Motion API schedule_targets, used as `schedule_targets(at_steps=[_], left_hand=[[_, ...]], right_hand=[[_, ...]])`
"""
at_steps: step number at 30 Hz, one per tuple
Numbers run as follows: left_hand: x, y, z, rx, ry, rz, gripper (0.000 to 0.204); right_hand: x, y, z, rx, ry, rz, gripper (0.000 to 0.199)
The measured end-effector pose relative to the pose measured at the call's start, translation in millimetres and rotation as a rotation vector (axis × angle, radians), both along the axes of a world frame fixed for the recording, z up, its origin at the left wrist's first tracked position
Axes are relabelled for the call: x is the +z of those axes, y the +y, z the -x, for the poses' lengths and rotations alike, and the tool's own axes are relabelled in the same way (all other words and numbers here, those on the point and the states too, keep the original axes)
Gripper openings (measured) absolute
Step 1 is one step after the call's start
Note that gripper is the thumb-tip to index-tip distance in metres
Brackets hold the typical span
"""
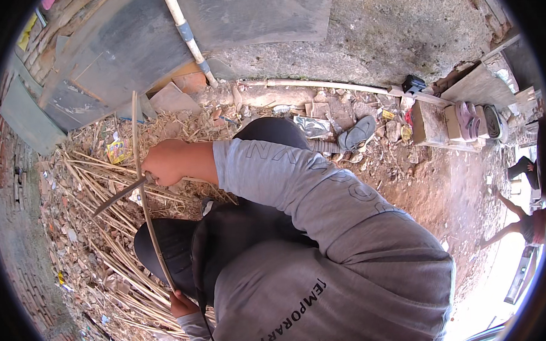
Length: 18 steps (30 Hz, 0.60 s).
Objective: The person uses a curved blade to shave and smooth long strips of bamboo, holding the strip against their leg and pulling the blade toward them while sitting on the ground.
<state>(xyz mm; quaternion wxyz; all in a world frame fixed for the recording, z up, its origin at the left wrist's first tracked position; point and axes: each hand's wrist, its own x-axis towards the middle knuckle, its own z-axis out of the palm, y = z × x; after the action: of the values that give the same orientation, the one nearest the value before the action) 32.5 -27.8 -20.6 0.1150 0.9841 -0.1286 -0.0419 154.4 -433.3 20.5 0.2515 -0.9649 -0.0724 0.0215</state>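
A: Head view 1st: what's in my R hand?

B: Your R hand (pixel 167 164) is closed round a knife (pixel 119 197), blade slanting down-left beside the long pale strip (pixel 148 217). Can't quite tell if your R thumb presses the strip too; your fist hides it.

A: And L?

B: Your L hand (pixel 182 304) has its fingers curled round the strip's lower end. Strip runs up from there, across your bent L knee (pixel 178 246), past the R fist.

A: Tips?

B: Brace the strip firmly w/ L; use light, even strokes, blade at a shallow angle, edge away from knee & L fingers. Loose sticks (pixel 121 260) nearby could snag it, prob. best avoided.
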Motion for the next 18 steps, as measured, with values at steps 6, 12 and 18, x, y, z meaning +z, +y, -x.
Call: schedule_targets(at_steps=[6,12,18], left_hand=[[6.6,0.0,-3.0,0.010,-0.016,-0.007,0.046],[25.1,-17.9,-12.5,0.024,0.034,-0.024,0.037],[16.0,-1.9,-1.2,0.056,0.018,-0.045,0.037]], right_hand=[[11.8,25.2,12.6,0.087,0.105,0.089,0.019],[-24.7,-5.9,-15.3,-0.119,0.131,0.019,0.023],[-2.3,23.2,1.0,0.123,0.190,0.004,0.022]])
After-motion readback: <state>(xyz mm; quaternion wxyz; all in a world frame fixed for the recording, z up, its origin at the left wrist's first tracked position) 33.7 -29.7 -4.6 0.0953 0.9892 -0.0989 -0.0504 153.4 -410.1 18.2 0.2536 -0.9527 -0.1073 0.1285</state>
